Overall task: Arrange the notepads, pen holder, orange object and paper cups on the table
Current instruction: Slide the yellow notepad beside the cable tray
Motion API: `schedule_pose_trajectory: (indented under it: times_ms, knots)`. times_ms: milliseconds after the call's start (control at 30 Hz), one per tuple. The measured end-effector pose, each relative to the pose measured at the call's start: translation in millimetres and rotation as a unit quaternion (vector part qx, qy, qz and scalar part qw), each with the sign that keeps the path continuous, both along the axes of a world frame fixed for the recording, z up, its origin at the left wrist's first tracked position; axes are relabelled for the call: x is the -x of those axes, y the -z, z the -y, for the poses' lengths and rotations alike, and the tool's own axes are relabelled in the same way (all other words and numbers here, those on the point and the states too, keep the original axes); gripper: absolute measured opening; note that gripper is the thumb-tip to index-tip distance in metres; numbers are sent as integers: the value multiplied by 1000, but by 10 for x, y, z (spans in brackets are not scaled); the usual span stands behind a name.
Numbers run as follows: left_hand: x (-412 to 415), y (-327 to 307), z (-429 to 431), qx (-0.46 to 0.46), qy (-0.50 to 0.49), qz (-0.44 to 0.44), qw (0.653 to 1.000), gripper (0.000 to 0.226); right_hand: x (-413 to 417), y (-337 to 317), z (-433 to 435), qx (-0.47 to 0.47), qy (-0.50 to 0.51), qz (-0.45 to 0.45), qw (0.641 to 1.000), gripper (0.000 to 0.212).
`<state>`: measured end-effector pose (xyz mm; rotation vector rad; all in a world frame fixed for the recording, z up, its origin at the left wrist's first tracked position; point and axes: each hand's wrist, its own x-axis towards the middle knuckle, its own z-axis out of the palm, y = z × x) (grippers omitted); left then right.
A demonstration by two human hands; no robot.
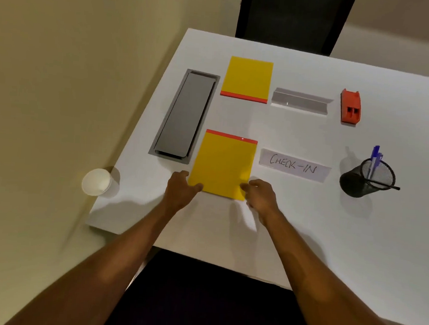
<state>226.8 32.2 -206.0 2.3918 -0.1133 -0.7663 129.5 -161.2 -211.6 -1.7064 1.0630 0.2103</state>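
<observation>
Both hands down on the near yellow notepad [224, 164]: left hand [181, 189] pinching its near left corner, thumb on top; right hand [260, 194] at the near right corner, fingers curled, grip on the pad unclear. Pad flat on the white table [355, 235], red strip away, between the grey hatch [185, 116] and the "CHECK-IN" sign [294, 165]. Second notepad [247, 79] farther back. Orange object [350, 107] far right; mesh pen holder [368, 178] nearer, pens inside. Paper cup [96, 182] at the left table corner.
</observation>
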Motion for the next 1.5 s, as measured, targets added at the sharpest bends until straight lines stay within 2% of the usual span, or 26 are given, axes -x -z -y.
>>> schedule_pose_trajectory:
  times_ms: [133, 200, 233, 300, 367, 467, 567, 633, 767, 833, 900, 1000, 1200, 1433, 1500]
  knots:
    - [-204, 183, 56, -11, -30, 3, 999, 57, -129, 75, -70, 43, 36, -23, 998, 20]
    - [-267, 235, 87, -4, -47, 0, 999, 28, -170, 125, -86, 58, 54, -38, 996, 21]
    - [-291, 243, 105, -1, -60, -6, 998, 21, -192, 148, -93, 63, 69, -45, 995, 20]
    - [-351, 259, 132, 15, -96, -36, 995, 26, -230, 190, -90, 62, 91, -55, 992, 16]
    - [-427, 249, 131, 29, -129, -76, 988, 20, -263, 217, -74, 57, 106, -65, 991, 22]
    - [-565, 269, 104, 22, -152, -115, 981, 31, -307, 263, -32, 38, 143, -71, 986, 34]
    - [-636, 287, 76, 16, -137, -119, 983, 11, -344, 328, 24, 11, 179, -88, 980, 32]
    - [-655, 319, 52, 32, -120, -119, 985, 11, -356, 358, 67, -4, 199, -92, 976, 24]
    - [-639, 306, 20, 85, -137, -123, 979, 17, -370, 561, 177, -22, 197, -98, 975, 32]
    - [-627, 273, 15, 99, -147, -115, 977, 19, -368, 582, 196, -32, 182, -105, 977, 25]
    - [-621, 234, 0, 105, -155, -99, 977, 20, -353, 364, 119, -53, 171, -80, 981, 7]
    - [-637, 156, -56, 107, -162, -85, 977, 20, -295, 40, -35, -97, 174, -30, 979, 16]
    - [-793, -22, -324, 82, -134, -17, 987, 22, -426, -138, -256, -153, 138, 72, 976, 39]
    - [-1031, -125, -819, 9, -97, 70, 993, 13, -877, -77, -752, -145, 104, 89, 980, 54]
    - [-1098, -110, -915, 2, -104, 79, 991, 27, -1028, 18, -913, -148, 100, 98, 979, 60]
